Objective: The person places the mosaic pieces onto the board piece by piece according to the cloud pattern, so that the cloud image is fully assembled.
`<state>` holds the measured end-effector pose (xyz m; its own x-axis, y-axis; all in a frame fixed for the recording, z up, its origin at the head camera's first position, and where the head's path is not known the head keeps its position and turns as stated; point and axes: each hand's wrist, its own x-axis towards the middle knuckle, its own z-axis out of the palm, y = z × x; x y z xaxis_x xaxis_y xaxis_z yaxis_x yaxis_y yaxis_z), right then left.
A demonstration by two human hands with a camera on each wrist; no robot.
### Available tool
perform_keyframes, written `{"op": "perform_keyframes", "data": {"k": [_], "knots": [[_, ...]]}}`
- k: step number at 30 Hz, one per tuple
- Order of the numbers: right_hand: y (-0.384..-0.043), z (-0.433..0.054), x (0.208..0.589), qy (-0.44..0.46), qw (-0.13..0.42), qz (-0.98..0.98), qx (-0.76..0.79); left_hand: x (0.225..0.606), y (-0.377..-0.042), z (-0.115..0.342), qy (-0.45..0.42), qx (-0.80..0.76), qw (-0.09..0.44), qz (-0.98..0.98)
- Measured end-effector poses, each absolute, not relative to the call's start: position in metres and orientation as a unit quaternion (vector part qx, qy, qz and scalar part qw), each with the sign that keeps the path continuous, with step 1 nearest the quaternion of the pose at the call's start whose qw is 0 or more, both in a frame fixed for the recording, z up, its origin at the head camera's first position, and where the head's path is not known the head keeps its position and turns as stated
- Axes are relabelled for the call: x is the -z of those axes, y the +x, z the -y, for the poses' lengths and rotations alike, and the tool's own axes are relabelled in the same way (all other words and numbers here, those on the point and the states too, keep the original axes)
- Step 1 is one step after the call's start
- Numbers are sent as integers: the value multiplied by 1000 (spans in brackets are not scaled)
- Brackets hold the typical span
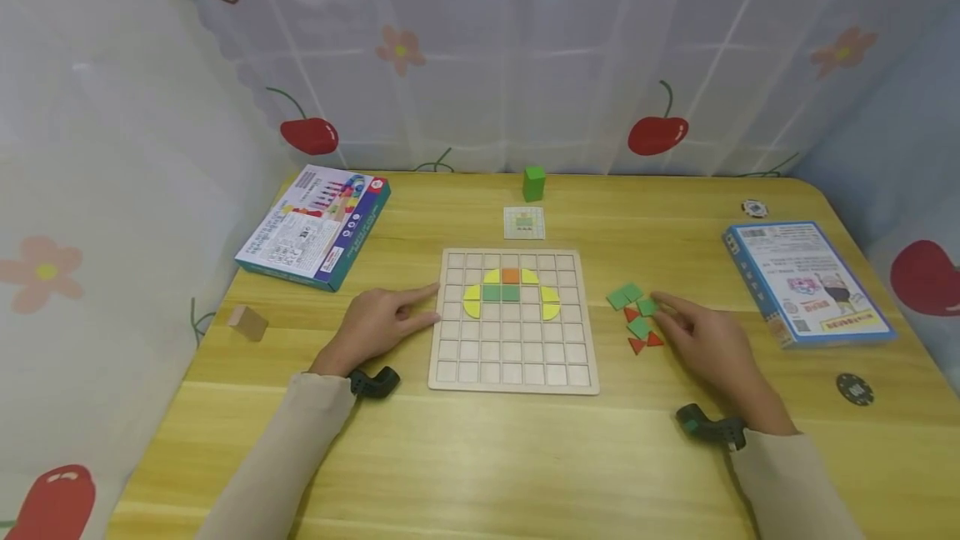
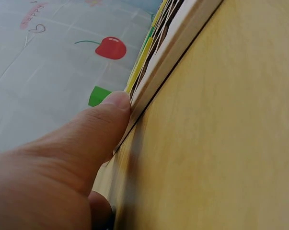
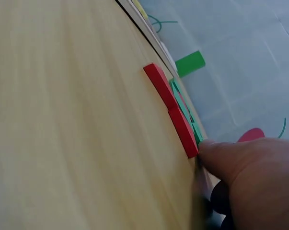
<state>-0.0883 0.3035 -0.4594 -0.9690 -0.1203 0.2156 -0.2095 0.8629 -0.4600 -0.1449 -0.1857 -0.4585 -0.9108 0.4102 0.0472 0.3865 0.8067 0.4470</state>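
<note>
From my remote seat I judge the step in hand to be picking the next piece for the pattern on the wooden grid board, which lies between the hands. I have the left hand at its left edge, index finger and thumb spread apart, tips touching the rim, probably to steady it. My right hand is at the loose pieces right of the board, index and thumb tips at a green square; I cannot tell whether they pinch it or merely touch it. Red triangles lie near it. On the board, two green squares sit below an orange square, with yellow pieces around. Judging by the picture card, the next move calls for a firm pinch, then setting the tile flat into the bare cell beside the laid greens.
</note>
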Motion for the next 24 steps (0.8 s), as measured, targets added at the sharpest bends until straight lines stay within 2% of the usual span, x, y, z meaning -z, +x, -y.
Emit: {"op": "perform_keyframes", "data": {"k": [6,24], "knots": [[-89,-301,459,83,79,967,-228,458,-145,186,209,-230,25,-950],[-89,-296,467,66,142,955,-251,459,-145,185,211,-235,24,-949]]}}
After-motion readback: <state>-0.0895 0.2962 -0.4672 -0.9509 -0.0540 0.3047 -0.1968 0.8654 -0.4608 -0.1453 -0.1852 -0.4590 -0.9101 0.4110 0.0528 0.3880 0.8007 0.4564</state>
